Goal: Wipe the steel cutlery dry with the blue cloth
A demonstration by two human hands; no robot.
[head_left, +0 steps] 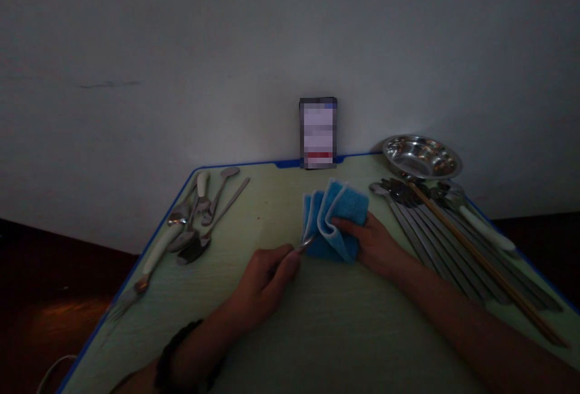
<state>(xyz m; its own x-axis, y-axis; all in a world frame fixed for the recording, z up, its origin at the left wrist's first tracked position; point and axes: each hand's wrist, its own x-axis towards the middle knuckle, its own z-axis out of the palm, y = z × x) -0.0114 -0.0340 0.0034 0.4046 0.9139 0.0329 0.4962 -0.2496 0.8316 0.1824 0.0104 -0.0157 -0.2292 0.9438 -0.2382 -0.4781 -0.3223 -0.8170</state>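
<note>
My right hand (pixel 376 243) grips a folded blue cloth (pixel 334 216) near the middle of the table, thumb on top of its folds. My left hand (pixel 267 279) is closed around the handle of a metal utensil (pixel 304 244). The utensil's far end is tucked into the cloth and hidden, so I cannot tell whether it is a spoon or a fork. Both hands rest just above the pale green table (pixel 317 321).
A pile of spoons and forks (pixel 194 225) lies at the table's left edge. Along the right edge lie several long metal utensils (pixel 435 231) and a wooden chopstick (pixel 480 255). A steel bowl (pixel 421 157) and an upright phone (pixel 318 133) stand by the wall.
</note>
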